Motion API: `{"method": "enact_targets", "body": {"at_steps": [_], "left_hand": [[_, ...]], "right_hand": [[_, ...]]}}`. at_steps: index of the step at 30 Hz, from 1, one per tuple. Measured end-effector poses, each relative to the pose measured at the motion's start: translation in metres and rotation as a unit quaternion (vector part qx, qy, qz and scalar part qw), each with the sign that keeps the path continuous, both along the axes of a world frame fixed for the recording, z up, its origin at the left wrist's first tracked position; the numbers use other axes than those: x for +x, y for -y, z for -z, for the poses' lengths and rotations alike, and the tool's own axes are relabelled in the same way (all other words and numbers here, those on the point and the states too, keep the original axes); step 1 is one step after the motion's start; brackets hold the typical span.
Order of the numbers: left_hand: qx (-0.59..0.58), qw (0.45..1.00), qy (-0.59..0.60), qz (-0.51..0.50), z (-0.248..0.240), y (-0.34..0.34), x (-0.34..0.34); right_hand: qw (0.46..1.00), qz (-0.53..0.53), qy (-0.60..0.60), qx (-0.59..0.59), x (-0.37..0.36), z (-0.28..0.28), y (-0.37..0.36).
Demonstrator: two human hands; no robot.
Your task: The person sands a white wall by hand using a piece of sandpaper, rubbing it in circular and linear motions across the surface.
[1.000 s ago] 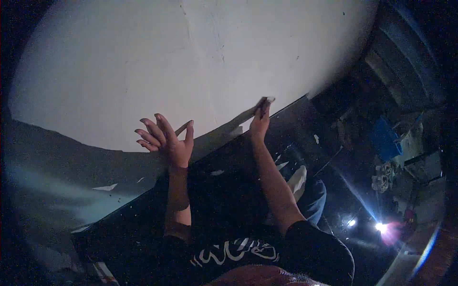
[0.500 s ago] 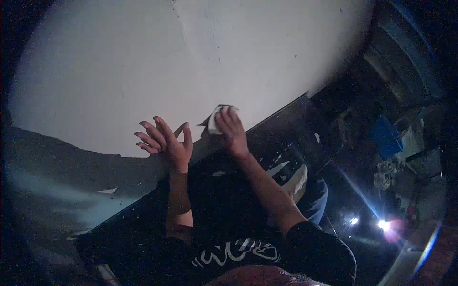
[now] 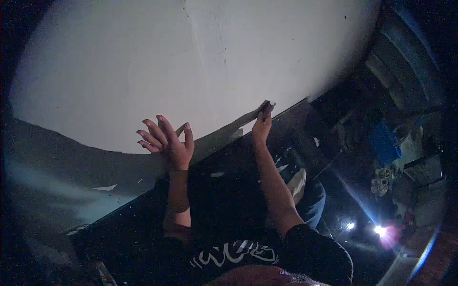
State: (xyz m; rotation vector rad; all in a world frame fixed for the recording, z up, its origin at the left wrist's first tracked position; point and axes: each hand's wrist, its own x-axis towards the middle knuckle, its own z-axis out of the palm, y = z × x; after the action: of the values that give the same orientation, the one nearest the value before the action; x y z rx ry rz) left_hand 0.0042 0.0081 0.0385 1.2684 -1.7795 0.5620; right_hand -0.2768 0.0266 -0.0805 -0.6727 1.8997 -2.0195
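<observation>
A large pale panel (image 3: 143, 57) with faint streaks and specks fills the upper view. My left hand (image 3: 169, 143) is raised in front of its lower edge, fingers spread, holding nothing. Whether it touches the panel, I cannot tell. Farther right, my right hand (image 3: 261, 127) grips a small flat pad (image 3: 269, 105), pale on one side and dark on the other, seen nearly edge-on. The pad is at the panel's lower right edge, where a dark shadow falls. Its exact kind is not clear in the dim light.
Pale scraps (image 3: 105, 188) lie on the grey surface at left, and more flecks on the dark strip below the panel. At right are a blue container (image 3: 385, 143), a pale bag (image 3: 410, 143) and a bright lamp (image 3: 380, 230). The surroundings are dark.
My right hand has moved right along the panel's lower edge with the pad, which has turned from nearly face-on to nearly edge-on. My left hand has barely moved.
</observation>
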Motion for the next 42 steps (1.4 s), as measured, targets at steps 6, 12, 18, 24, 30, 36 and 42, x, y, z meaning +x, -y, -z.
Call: {"method": "enact_targets", "body": {"at_steps": [6,12,18,24,30,36,42], "left_hand": [[-0.006,1.000,0.002,0.004,0.000,0.000,0.002],[0.003,1.000,-0.001,0.005,0.000,-0.001,0.001],[0.013,1.000,-0.004,-0.001,0.001,0.000,0.001],[-0.011,1.000,-0.004,0.007,-0.003,-0.002,0.000],[-0.008,1.000,-0.004,0.010,0.000,-0.001,0.001],[-0.009,1.000,-0.004,0.010,0.000,0.000,0.001],[0.006,1.000,0.010,-0.005,-0.004,-0.004,0.001]], "right_hand": [[0.998,0.026,-0.052,-0.031,0.013,-0.027,0.003],[0.891,-0.043,-0.448,-0.066,0.059,-0.062,-0.013],[0.798,-0.178,-0.575,-0.042,0.082,-0.062,-0.025],[0.875,-0.091,-0.476,-0.011,0.050,-0.060,-0.015],[0.981,0.055,-0.177,-0.059,0.016,-0.007,0.005],[0.999,-0.012,0.024,0.047,0.020,0.000,-0.003],[0.948,-0.067,-0.304,-0.060,0.081,-0.044,-0.020]]}}
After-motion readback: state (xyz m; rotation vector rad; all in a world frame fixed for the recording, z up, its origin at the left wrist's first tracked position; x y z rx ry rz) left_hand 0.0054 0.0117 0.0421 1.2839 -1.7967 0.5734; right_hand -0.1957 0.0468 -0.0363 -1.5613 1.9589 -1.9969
